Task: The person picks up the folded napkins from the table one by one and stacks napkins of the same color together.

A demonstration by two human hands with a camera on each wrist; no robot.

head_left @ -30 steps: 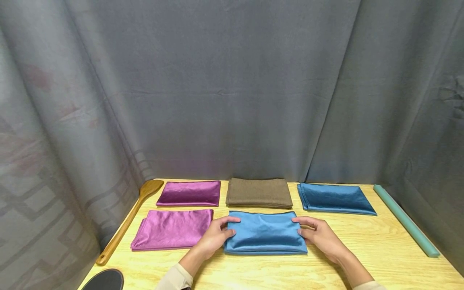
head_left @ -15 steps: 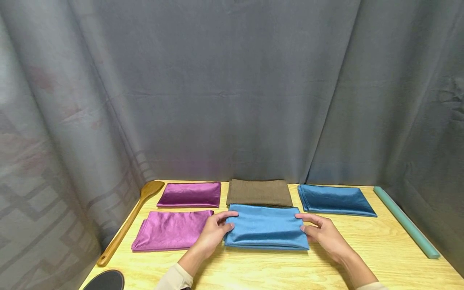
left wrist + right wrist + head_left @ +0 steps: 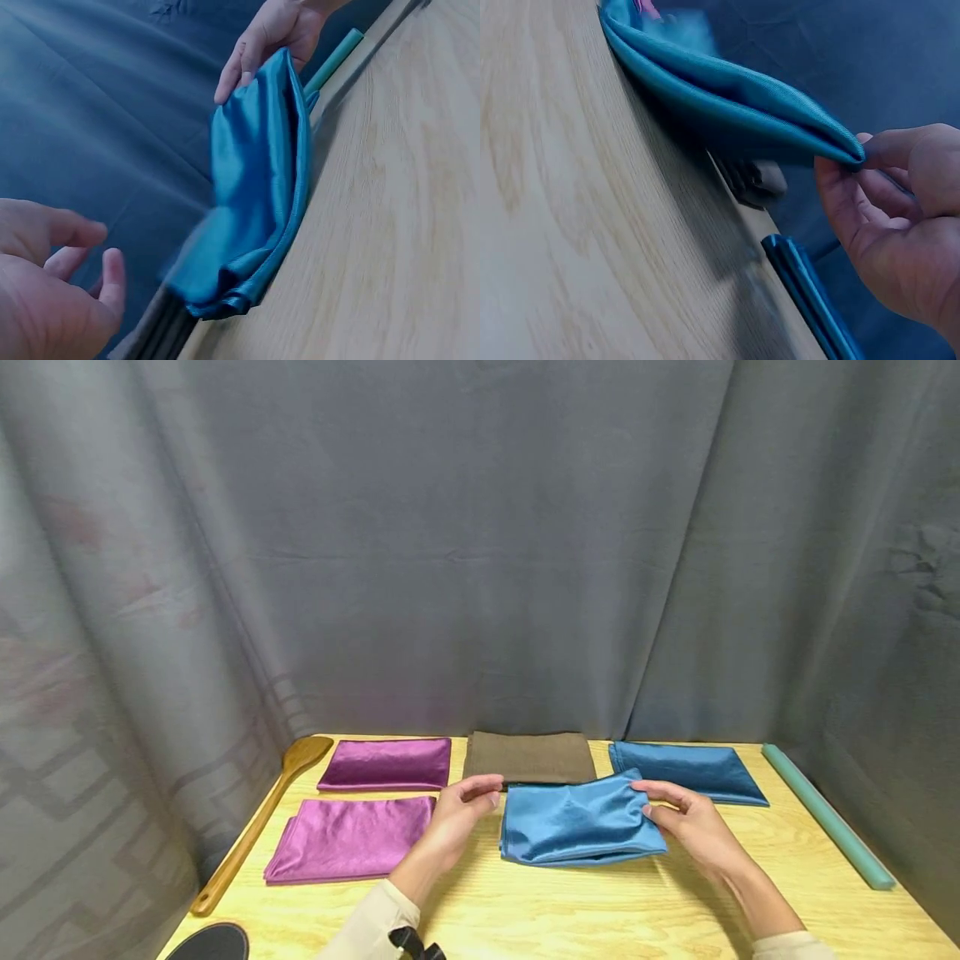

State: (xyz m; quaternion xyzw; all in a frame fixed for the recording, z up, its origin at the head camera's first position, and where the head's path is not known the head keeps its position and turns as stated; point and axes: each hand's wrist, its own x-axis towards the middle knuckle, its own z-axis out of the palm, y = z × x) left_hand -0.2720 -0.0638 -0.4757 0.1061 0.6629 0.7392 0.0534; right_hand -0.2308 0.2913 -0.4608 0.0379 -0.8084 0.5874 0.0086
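Note:
A folded light blue satin cloth hangs from my right hand, whose thumb and fingers pinch its right edge. In the right wrist view the cloth is lifted off the table at the pinched end, its layers sagging apart. My left hand is just left of the cloth, touching nothing, fingers loosely bent. The left wrist view shows a gap between the left hand and the cloth. Behind the blue cloth lies a folded brown cloth, its front edge partly covered.
A pink-purple folded cloth lies left, with a dark purple one behind it. A dark blue cloth lies back right. A wooden spoon and a black disc line the left; a green rod lies right.
The light blue cloth has come up off the table and shifted right with my right hand. My left hand has let go of its left edge.

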